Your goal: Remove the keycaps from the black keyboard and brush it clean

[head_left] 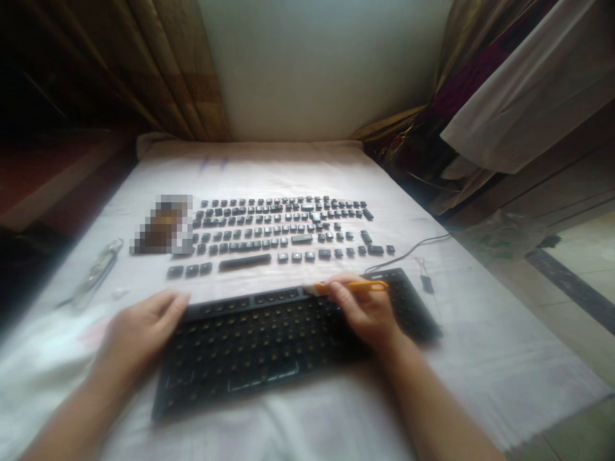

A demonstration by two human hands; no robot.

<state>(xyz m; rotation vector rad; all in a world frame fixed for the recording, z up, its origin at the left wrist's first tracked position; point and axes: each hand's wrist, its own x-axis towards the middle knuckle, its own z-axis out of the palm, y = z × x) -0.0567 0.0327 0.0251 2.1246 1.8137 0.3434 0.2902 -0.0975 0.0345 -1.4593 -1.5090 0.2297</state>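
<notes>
A black keyboard (250, 346) with its keycaps off lies tilted across the cloth, bare key posts showing. At its upper left corner my left hand (144, 323) is closed on the edge, thumb along the rim; the other fingers are partly hidden. My right hand (368, 310) is closed round a paintbrush (353, 287) with an orange handle. The brush's pale bristles point left and meet the keyboard's top strip, just right of the middle. Behind the keyboard, loose black keycaps (245, 259) lie in rows.
A white cloth (480, 358) covers the table. A pixelated rectangle (163, 224) lies left of the keycaps, and a clear, slim object (98, 269) farther left. The keyboard's cable (408, 246) runs off right, near a binder clip (425, 280). Curtains hang behind.
</notes>
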